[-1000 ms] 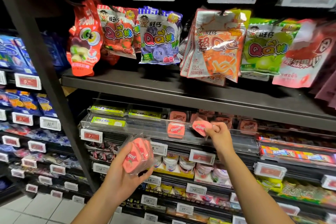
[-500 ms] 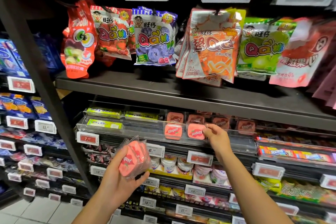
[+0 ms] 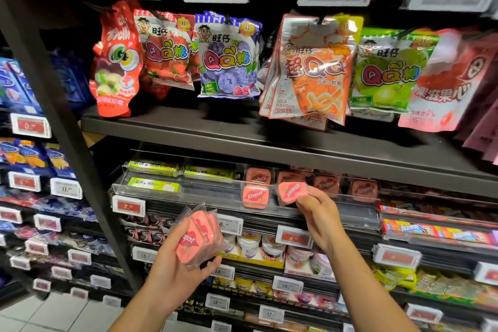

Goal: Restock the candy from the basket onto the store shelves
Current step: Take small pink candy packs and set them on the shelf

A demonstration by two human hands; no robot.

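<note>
My left hand [image 3: 175, 275] grips a stack of pink Kissport candy packs [image 3: 198, 238] in clear wrap, held low in front of the shelves. My right hand [image 3: 319, 217] pinches one pink Kissport pack [image 3: 290, 191], tilted at the front of the clear-fronted candy shelf [image 3: 336, 207]. To its left another pink pack [image 3: 254, 196] stands behind the clear front. More of the same packs [image 3: 326, 184] lie further back in rows. No basket is in view.
Green gum packs [image 3: 153, 184] fill the left of the same shelf. A dark shelf board [image 3: 242, 137] juts out just above, under hanging gummy bags [image 3: 229, 62]. A black upright post [image 3: 62, 127] stands to the left. Price tags and jars line the lower shelves.
My right hand brought the single pink pack down to the shelf front beside the standing pack, and it now sits tilted in my fingers. My left hand kept its stack.
</note>
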